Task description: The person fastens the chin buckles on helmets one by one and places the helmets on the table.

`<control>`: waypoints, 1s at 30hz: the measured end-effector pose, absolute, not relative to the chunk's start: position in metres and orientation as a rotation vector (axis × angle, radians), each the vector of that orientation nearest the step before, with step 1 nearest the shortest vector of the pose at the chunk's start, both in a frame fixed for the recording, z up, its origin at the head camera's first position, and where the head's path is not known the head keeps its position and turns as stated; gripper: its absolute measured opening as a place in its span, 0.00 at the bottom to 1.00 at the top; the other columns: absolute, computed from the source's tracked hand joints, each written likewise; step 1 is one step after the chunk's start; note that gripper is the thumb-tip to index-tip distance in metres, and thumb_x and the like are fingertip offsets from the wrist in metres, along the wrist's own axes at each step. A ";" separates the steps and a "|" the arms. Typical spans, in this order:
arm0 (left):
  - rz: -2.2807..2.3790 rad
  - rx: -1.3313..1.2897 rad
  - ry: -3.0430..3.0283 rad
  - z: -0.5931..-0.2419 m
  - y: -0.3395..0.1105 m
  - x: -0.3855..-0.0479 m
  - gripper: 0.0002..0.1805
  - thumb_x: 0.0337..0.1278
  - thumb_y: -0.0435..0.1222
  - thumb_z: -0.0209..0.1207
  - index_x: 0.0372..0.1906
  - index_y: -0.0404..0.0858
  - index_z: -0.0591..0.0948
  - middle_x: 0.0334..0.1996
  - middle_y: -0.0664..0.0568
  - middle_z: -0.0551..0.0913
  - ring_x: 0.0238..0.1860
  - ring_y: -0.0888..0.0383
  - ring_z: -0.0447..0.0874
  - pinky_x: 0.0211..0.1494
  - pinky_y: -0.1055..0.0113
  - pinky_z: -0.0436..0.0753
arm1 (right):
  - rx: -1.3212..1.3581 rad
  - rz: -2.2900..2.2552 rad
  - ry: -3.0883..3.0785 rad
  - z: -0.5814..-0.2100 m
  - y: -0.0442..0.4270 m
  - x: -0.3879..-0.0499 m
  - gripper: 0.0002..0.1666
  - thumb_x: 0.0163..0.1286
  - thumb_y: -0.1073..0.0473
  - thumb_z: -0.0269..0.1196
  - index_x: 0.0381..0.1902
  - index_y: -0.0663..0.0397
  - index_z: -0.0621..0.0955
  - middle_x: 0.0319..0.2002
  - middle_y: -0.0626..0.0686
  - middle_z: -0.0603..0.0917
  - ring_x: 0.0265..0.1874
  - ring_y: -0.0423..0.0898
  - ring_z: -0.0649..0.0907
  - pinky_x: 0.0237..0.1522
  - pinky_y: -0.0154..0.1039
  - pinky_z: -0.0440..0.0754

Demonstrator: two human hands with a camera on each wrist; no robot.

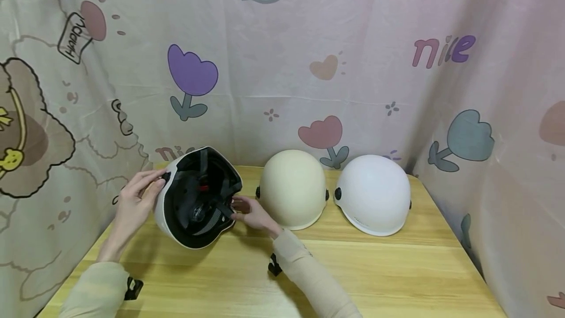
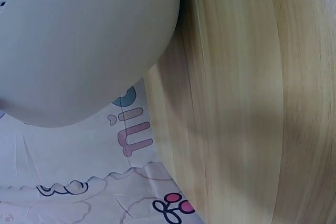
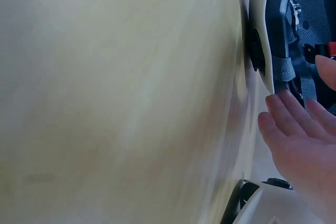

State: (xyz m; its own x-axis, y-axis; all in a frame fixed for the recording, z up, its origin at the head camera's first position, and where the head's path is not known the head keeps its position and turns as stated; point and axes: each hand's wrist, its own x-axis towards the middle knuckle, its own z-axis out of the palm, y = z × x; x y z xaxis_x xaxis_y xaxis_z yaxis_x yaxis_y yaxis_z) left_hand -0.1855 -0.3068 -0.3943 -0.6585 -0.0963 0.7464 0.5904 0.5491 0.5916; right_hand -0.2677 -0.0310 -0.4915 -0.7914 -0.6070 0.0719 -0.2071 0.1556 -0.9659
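L grip pinches black-lined helmet by L rim, L end of surface; R grip wide, fingers by strap. Risk: one-sided hold, helmet may roll R, knock cream helmet.

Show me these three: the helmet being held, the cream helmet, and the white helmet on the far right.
Held helmet (image 1: pixel 187 201), head view: on its dark inner padding.
Cream helmet (image 1: pixel 292 190), head view: on the middle of its shell.
White helmet (image 1: pixel 375 195), head view: on the middle of its shell.
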 end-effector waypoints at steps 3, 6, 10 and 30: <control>-1.091 -0.378 -2.016 -0.394 -0.305 -0.186 0.15 0.58 0.18 0.61 0.51 0.25 0.85 0.49 0.62 0.85 0.54 0.77 0.78 0.59 0.89 0.73 | -0.776 -1.722 2.140 -0.493 -0.030 -0.269 0.30 0.71 0.66 0.62 0.70 0.63 0.71 0.64 0.67 0.79 0.65 0.62 0.78 0.69 0.56 0.75; -1.058 -0.355 -2.018 -0.393 -0.304 -0.186 0.15 0.57 0.18 0.63 0.50 0.26 0.85 0.47 0.50 0.87 0.54 0.77 0.78 0.59 0.89 0.72 | -0.784 -1.752 2.182 -0.493 -0.029 -0.270 0.28 0.71 0.66 0.62 0.68 0.64 0.73 0.64 0.67 0.79 0.65 0.63 0.78 0.69 0.58 0.74; -1.066 -0.326 -2.034 -0.392 -0.302 -0.185 0.15 0.57 0.19 0.63 0.50 0.27 0.86 0.46 0.41 0.86 0.54 0.77 0.79 0.60 0.89 0.72 | -0.795 -1.743 2.272 -0.488 -0.030 -0.269 0.27 0.71 0.63 0.62 0.67 0.62 0.74 0.65 0.63 0.78 0.67 0.60 0.76 0.71 0.58 0.71; -1.252 -0.234 -2.031 -0.384 -0.297 -0.187 0.13 0.58 0.21 0.64 0.48 0.29 0.87 0.46 0.46 0.88 0.50 0.74 0.82 0.58 0.87 0.76 | -1.006 -1.777 2.401 -0.428 -0.063 -0.273 0.27 0.72 0.55 0.64 0.67 0.50 0.76 0.68 0.52 0.76 0.70 0.46 0.73 0.73 0.45 0.70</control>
State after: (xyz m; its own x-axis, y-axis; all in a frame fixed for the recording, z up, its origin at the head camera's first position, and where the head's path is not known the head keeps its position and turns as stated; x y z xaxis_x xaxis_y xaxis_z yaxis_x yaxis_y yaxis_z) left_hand -0.1866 -0.2966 -0.3839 -0.7189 -0.2106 0.6624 0.4974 0.5099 0.7019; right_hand -0.2727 -0.0627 -0.4283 -0.7963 -0.4801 0.3678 -0.4921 0.1607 -0.8556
